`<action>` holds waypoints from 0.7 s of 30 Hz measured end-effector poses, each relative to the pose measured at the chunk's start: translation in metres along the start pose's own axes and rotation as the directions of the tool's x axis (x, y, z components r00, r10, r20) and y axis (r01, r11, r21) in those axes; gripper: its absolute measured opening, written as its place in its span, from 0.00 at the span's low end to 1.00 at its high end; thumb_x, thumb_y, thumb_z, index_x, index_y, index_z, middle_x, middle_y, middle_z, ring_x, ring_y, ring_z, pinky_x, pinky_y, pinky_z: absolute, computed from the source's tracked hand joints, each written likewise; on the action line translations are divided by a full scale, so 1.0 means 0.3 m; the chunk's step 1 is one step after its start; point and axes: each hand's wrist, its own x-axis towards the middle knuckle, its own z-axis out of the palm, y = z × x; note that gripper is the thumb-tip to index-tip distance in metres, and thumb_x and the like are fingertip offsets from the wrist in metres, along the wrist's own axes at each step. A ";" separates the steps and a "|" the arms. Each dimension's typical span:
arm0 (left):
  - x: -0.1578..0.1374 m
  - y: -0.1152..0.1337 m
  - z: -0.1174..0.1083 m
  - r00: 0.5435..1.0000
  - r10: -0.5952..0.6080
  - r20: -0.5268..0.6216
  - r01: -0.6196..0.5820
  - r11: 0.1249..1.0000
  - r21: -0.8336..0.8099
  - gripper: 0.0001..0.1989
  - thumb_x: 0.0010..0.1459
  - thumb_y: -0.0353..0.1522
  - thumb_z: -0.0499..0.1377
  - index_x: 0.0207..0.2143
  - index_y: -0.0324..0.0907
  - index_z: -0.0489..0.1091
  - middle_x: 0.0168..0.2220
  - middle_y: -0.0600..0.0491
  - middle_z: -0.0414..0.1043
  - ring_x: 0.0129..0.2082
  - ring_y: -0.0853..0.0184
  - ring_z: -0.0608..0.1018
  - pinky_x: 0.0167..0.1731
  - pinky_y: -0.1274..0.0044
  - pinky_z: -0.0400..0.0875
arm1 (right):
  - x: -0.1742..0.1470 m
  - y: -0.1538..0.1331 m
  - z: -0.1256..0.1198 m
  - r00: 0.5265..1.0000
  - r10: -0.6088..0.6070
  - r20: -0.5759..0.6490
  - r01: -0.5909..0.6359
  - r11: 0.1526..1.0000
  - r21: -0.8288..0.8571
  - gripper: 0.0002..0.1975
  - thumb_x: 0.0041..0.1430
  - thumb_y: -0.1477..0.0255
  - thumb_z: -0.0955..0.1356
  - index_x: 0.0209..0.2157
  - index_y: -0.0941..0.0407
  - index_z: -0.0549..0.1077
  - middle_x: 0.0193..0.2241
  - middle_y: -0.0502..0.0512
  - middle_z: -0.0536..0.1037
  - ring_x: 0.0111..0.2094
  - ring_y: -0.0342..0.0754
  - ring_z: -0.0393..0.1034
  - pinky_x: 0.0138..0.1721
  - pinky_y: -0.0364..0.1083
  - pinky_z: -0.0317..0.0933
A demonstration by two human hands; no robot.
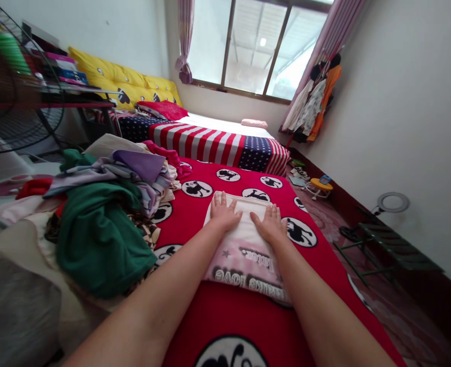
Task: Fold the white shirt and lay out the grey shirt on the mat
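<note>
A folded pale pink garment (244, 244) with dark printed lettering lies on the red cartoon-print bedspread (225, 316). My left hand (224, 211) presses flat on its upper left part, fingers spread. My right hand (271, 222) lies flat on its upper right part, beside the left hand. Neither hand grips anything; both palms rest on the cloth.
A heap of clothes (106, 204), green, purple and cream, sits on the bed at my left. Beyond lies a stars-and-stripes blanket (217, 142) and yellow headboard cushions (126, 81). A fan (15, 86) stands far left. A folding chair (386, 244) and ring light (393, 203) stand right.
</note>
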 end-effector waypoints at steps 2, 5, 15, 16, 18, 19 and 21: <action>0.008 -0.043 -0.058 0.993 0.074 0.088 -0.066 0.994 -0.090 0.34 0.51 0.48 0.59 0.59 0.48 0.65 0.69 0.49 0.40 0.69 0.49 0.38 0.63 0.56 0.35 | 0.002 0.014 -0.028 0.998 -0.041 0.047 0.041 0.999 0.005 0.47 0.59 0.45 0.55 0.68 0.65 0.44 0.68 0.67 0.38 0.69 0.59 0.30 0.63 0.65 0.31; -0.007 -0.121 -0.148 0.981 0.133 0.140 -0.095 0.965 -0.246 0.31 0.41 0.43 0.67 0.50 0.48 0.73 0.66 0.46 0.52 0.67 0.50 0.51 0.62 0.63 0.48 | -0.045 0.027 -0.085 0.992 -0.108 0.058 0.107 0.994 0.026 0.42 0.59 0.49 0.61 0.65 0.64 0.55 0.67 0.72 0.46 0.67 0.68 0.38 0.60 0.70 0.34; -0.148 -0.224 -0.172 0.987 -0.048 -0.155 -0.101 0.568 -0.817 0.16 0.51 0.37 0.61 0.39 0.36 0.77 0.42 0.42 0.79 0.46 0.58 0.78 0.49 0.70 0.70 | -0.575 0.008 -0.075 0.734 -0.677 -0.052 0.677 0.723 0.134 0.27 0.59 0.59 0.65 0.59 0.52 0.66 0.62 0.57 0.63 0.63 0.54 0.56 0.61 0.54 0.53; -0.158 -0.223 -0.164 0.981 -0.069 -0.183 -0.120 0.526 -0.842 0.15 0.51 0.36 0.61 0.39 0.36 0.77 0.41 0.43 0.79 0.46 0.59 0.78 0.49 0.70 0.69 | -0.588 0.012 -0.058 0.727 -0.685 -0.052 0.686 0.721 0.099 0.28 0.59 0.61 0.65 0.60 0.53 0.65 0.64 0.57 0.60 0.64 0.56 0.53 0.62 0.57 0.52; -0.178 -0.225 -0.152 0.970 -0.099 -0.224 -0.157 0.452 -0.878 0.14 0.49 0.35 0.61 0.37 0.36 0.77 0.40 0.44 0.80 0.46 0.59 0.79 0.51 0.69 0.69 | -0.584 0.017 -0.029 0.737 -0.673 -0.054 0.675 0.738 0.015 0.27 0.61 0.67 0.63 0.62 0.54 0.63 0.65 0.58 0.57 0.65 0.56 0.51 0.62 0.57 0.52; -0.188 -0.229 -0.148 0.965 -0.111 -0.239 -0.173 0.419 -0.892 0.14 0.49 0.35 0.61 0.36 0.36 0.77 0.40 0.45 0.80 0.46 0.60 0.79 0.51 0.69 0.68 | -0.574 0.018 -0.020 0.741 -0.669 -0.061 0.669 0.743 -0.018 0.26 0.62 0.69 0.62 0.61 0.56 0.63 0.65 0.59 0.58 0.64 0.55 0.53 0.61 0.56 0.53; -0.203 -0.238 -0.144 0.958 -0.132 -0.255 -0.194 0.357 -0.914 0.14 0.48 0.35 0.62 0.36 0.37 0.76 0.40 0.45 0.80 0.46 0.60 0.79 0.52 0.69 0.68 | -0.548 0.016 -0.014 0.734 -0.674 -0.088 0.671 0.739 -0.058 0.24 0.64 0.72 0.58 0.60 0.57 0.65 0.63 0.59 0.62 0.63 0.53 0.56 0.60 0.54 0.56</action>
